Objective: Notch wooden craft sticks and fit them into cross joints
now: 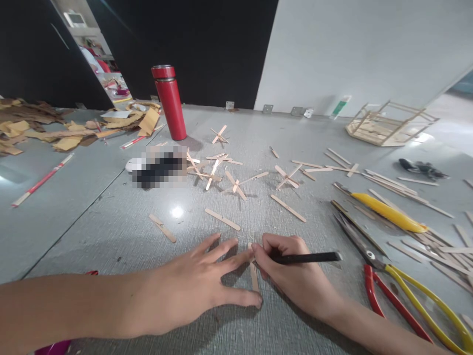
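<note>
A small wooden stick (254, 276) is pressed flat on the grey worktop (111, 231) by the spread fingers of the left hand (192, 288); nothing is clamped in its grip. A black pen (308, 257) is pinched tight in the right hand (291, 276), its tip at the stick. A closed red flask (169, 102) is stood upright far behind; its inside cannot be seen.

A blurred patch (159, 167) hides something by the sticks — yellow-handled shears (414, 291) run off the edge.

no readable text, labels, brands or numbers on any item on the table
</note>
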The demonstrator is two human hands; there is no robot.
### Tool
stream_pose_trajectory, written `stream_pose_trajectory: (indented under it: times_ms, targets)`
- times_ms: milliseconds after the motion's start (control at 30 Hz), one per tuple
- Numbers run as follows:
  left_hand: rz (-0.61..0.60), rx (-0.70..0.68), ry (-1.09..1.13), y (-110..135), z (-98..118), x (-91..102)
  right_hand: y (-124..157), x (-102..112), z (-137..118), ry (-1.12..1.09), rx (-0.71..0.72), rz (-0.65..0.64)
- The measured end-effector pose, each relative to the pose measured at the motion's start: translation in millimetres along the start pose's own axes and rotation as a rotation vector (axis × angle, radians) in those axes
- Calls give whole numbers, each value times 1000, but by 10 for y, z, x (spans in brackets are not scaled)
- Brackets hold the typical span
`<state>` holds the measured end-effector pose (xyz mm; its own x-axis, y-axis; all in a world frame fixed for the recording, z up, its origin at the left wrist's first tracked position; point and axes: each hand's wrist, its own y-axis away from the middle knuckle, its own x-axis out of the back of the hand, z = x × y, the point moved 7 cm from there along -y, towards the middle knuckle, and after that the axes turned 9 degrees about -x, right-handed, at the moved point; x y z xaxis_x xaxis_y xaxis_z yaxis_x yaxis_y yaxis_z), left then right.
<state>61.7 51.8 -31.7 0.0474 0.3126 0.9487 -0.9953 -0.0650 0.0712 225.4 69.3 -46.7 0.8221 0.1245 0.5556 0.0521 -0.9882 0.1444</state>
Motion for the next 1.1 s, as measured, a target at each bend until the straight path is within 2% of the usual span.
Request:
stream_pose_trajectory:
  times_ms: [900,1100]
  targets:
    - [56,-4,-25,13,2,0,-5,2,-51,46,61,-10]
    - [9,-8,-30,-14,20,33,7,5,-67,49,77,-20]
